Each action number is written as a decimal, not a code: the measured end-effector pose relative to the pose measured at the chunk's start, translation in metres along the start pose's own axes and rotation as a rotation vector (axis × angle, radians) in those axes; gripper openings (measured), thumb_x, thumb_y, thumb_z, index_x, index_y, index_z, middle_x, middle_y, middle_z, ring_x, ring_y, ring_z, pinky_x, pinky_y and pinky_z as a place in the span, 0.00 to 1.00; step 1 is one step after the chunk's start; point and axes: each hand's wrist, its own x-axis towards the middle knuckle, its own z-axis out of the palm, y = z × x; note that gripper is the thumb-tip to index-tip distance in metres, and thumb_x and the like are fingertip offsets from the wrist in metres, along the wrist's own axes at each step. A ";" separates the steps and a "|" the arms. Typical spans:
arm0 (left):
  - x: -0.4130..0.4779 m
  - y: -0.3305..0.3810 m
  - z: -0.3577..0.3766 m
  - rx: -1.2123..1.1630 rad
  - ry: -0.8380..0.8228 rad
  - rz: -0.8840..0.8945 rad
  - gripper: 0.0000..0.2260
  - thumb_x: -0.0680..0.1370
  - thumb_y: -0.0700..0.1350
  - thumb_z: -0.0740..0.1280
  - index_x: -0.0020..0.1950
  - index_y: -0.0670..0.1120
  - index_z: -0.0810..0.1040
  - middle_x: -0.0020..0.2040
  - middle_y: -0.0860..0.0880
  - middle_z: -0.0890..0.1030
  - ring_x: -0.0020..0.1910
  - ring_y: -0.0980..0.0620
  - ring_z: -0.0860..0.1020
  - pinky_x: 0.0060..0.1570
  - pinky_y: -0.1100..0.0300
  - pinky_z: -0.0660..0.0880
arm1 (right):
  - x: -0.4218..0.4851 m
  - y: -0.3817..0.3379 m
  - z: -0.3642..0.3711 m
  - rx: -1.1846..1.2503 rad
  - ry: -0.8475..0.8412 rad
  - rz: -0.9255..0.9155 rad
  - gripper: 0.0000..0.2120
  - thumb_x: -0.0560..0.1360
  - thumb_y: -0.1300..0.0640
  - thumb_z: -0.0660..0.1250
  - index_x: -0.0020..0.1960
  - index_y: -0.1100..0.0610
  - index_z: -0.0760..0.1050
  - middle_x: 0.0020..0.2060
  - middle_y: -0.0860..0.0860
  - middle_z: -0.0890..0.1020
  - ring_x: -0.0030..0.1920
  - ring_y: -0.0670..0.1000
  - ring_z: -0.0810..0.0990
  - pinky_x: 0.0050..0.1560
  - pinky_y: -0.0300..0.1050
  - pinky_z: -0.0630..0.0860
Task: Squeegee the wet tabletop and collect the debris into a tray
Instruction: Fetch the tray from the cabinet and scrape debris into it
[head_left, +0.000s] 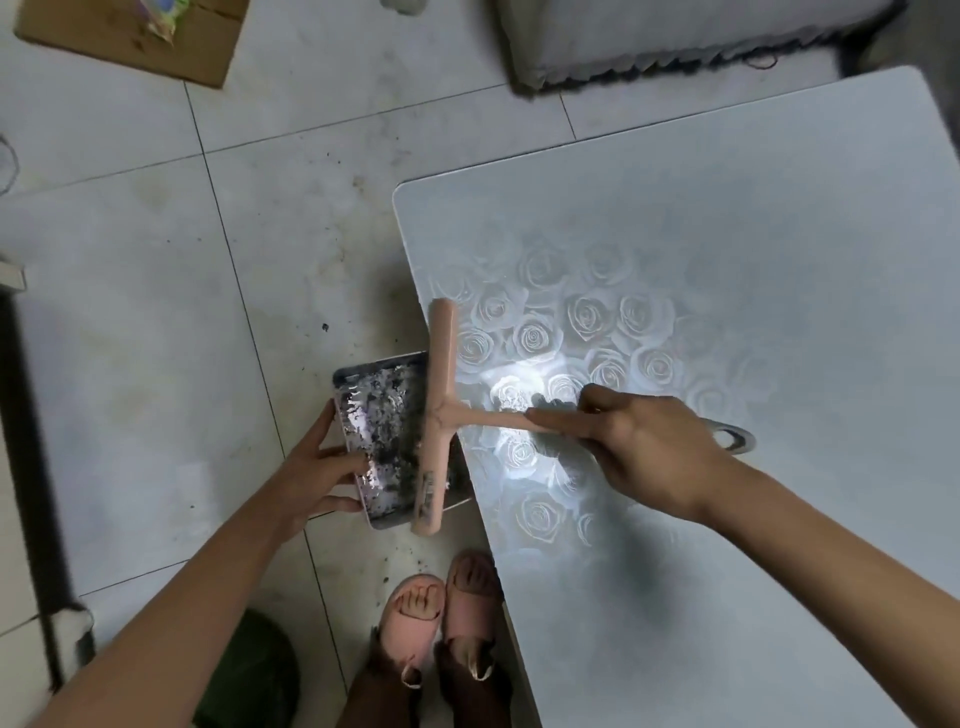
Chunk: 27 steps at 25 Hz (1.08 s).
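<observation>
Here my right hand (649, 447) curls its grip round the pink squeegee (439, 415) handle, blade at the tabletop (727, 260) edge over the debris-filled tray (384, 436), which my left hand (317, 467) pinches.

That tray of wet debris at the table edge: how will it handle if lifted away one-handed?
The tray looks shallow and glistens with dark slurry, so it would probably slop over if tilted. The left hand grips only its outer side, so it may sag toward the table. Its wet rim is likely slippery.
</observation>
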 end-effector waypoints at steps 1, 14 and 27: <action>-0.001 0.000 0.000 -0.005 -0.003 0.003 0.43 0.73 0.32 0.69 0.76 0.63 0.53 0.51 0.50 0.82 0.44 0.49 0.83 0.33 0.54 0.81 | -0.009 0.007 -0.008 0.046 0.023 0.018 0.23 0.79 0.54 0.56 0.70 0.34 0.63 0.45 0.45 0.75 0.41 0.51 0.77 0.32 0.44 0.66; -0.003 0.022 -0.008 -0.038 0.015 -0.011 0.43 0.72 0.32 0.70 0.75 0.63 0.55 0.55 0.45 0.81 0.53 0.41 0.80 0.40 0.48 0.81 | 0.039 -0.011 -0.018 0.004 0.020 0.066 0.25 0.79 0.53 0.54 0.72 0.33 0.57 0.46 0.47 0.72 0.45 0.53 0.77 0.36 0.44 0.66; 0.020 0.073 -0.029 -0.033 0.005 0.017 0.43 0.71 0.33 0.71 0.75 0.63 0.55 0.53 0.47 0.82 0.48 0.45 0.82 0.36 0.52 0.81 | 0.051 0.067 -0.053 0.147 -0.026 0.197 0.21 0.80 0.53 0.57 0.71 0.35 0.63 0.43 0.48 0.73 0.46 0.52 0.76 0.45 0.47 0.72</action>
